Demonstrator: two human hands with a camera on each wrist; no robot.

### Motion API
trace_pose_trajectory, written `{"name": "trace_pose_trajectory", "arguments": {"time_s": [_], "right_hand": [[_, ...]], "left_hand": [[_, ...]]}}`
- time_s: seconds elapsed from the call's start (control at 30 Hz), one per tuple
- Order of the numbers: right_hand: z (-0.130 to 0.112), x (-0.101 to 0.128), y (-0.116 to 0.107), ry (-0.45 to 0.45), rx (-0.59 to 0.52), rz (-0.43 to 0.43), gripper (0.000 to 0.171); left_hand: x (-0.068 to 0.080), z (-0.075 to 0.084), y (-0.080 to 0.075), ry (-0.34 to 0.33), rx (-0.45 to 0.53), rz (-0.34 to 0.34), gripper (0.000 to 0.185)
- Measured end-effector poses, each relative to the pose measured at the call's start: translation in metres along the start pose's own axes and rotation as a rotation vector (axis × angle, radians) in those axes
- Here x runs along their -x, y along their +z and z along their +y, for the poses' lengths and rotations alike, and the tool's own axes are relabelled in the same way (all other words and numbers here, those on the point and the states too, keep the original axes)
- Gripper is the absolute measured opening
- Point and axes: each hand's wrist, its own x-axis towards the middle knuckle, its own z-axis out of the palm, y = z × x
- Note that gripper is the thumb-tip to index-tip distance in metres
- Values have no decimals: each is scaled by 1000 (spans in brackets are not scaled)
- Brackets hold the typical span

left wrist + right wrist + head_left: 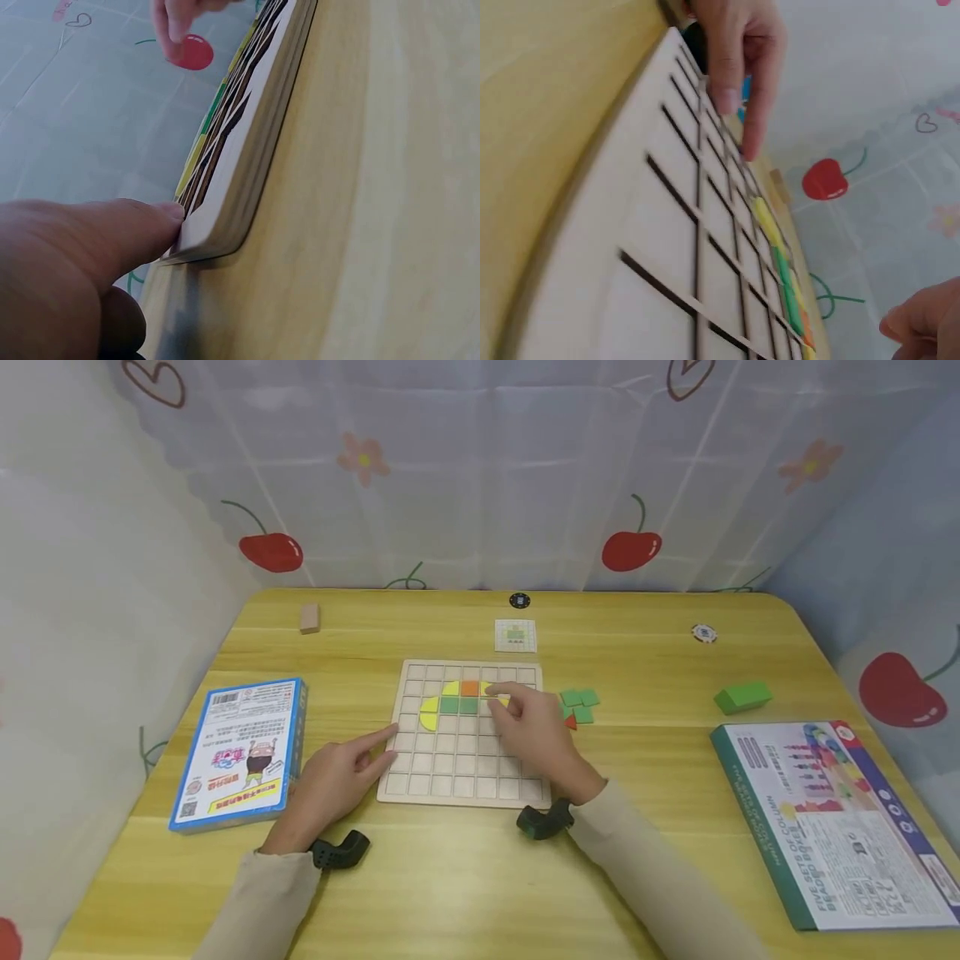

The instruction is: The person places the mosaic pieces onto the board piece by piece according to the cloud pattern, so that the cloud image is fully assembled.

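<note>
One grid board (pixel 463 777), two hands, two boxes at the desk's left and right edges, two chips near the far edge, one green block (pixel 742 697), one small card (pixel 515 636)

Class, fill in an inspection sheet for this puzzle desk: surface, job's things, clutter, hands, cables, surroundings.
Surface: yellow wooden table.
Job's things: wooden grid board with yellow, green and orange tiles in its upper rows; loose green tiles to its right; pattern card behind it.
Clutter: blue box, green block, game box, wooden block, two chips.
Hands: left hand touches the board's left edge with straight fingers; right hand is over the tiled rows, fingers curled; whether it holds a tile cannot be told.
Cables: nothing seen.
Surroundings: cherry-print curtain.
</note>
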Motion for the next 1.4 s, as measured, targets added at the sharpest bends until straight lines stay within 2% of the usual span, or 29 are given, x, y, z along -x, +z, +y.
{"name": "trace_pose_trajectory", "arguments": {"time_s": [0.07, 0.13, 0.3, 0.43, 0.53, 0.8, 1.03, 1.17, 1.4], "right_hand": [[2, 1, -17, -3, -19, -43, 22], [11, 4, -35, -21, 7, -70, 22], [52, 10, -76, -63, 120, -65, 24], [85, 11, -103, 17, 192, -64, 30], [99, 12, -117, 73, 229, -97, 38], [105, 12, -123, 66, 311, -202, 42], [104, 9, -119, 18, 377, -173, 37], [105, 8, -119, 7, 382, -159, 34], [102, 12, -121, 81, 318, -128, 40]], "left_hand": [[1, 0, 0, -1, -1, 5, 42], [1, -1, 0, 3, 3, 6, 42], [2, -1, 1, 20, 7, 8, 42], [3, -2, 1, 16, 2, 7, 42], [3, -3, 1, 5, 2, 2, 42], [2, -2, 0, 21, 0, 0, 42], [1, -2, -3, 47, -21, 21, 43], [0, -2, -3, 38, -30, 16, 43], [2, -1, -1, 34, -30, 7, 43]]}}
